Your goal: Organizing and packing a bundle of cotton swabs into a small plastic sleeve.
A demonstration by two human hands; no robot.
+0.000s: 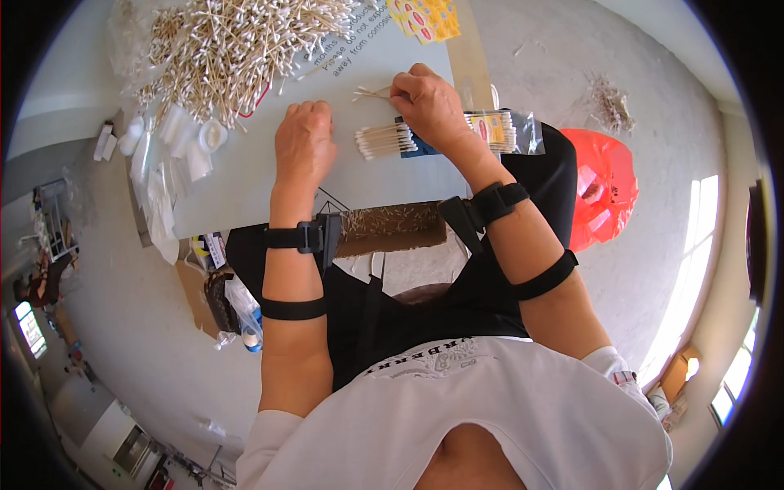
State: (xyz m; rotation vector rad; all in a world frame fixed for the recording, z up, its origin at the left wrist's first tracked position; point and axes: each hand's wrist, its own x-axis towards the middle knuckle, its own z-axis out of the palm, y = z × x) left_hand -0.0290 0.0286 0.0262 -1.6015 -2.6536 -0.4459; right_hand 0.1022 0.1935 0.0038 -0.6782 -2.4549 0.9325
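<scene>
My right hand (429,102) is closed above the table, with the tips of a few cotton swabs (371,92) sticking out to the left from its fingers. Just below it lies a neat row of cotton swabs (384,143), its right end over a dark blue piece. Partly under my right wrist is a clear packet (527,137) holding swabs and a yellow card. My left hand (306,139) is curled closed over the table to the left of that row; its fingertips are hidden, so its contents cannot be seen. A big heap of loose cotton swabs (229,53) lies beyond it.
Yellow printed cards (425,18) lie at the table's far edge. White rolls (212,136) and clear plastic bags (167,196) sit at the left edge. A cardboard box (392,227) with loose swabs is below the near edge. A red plastic bag (600,188) stands at right.
</scene>
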